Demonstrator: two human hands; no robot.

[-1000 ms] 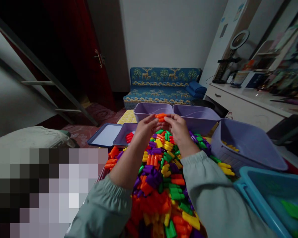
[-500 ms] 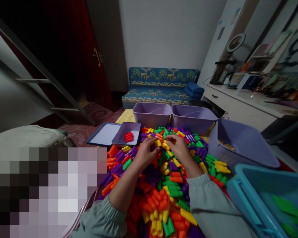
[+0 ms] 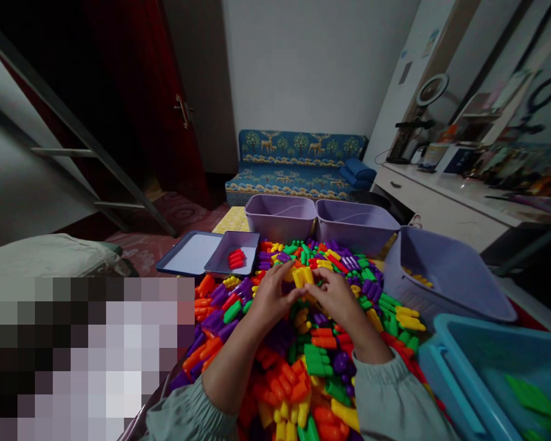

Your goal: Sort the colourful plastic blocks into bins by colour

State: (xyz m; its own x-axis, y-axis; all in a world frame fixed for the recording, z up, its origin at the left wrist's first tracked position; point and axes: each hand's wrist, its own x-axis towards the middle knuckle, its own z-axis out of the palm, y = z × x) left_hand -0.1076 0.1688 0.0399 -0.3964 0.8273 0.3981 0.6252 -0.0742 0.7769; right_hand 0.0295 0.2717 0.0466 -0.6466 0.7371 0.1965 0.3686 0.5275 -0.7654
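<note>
Over the middle of a big heap of plastic toy blocks (image 3: 319, 361), both my hands close on one yellow block (image 3: 302, 277). From the left, my left hand (image 3: 275, 293) grips it between thumb and fingers. At its right side, my right hand (image 3: 333, 293) pinches the same block. It looks like bullet-shaped tubes joined side by side. Orange, purple, green, red and yellow blocks lie loose beneath my hands and forearms.
Two lilac bins (image 3: 280, 217) stand behind the heap, a third lilac bin (image 3: 441, 275) with some yellow blocks at right. A light blue bin (image 3: 500, 367) holds green pieces at the near right. A shallow tray (image 3: 215, 260) with red blocks sits left, beside a flat lid (image 3: 188, 248).
My hands have come closer together and slightly nearer to me, lifting the yellow block clear of the heap. The camera view has tilted up slightly.
</note>
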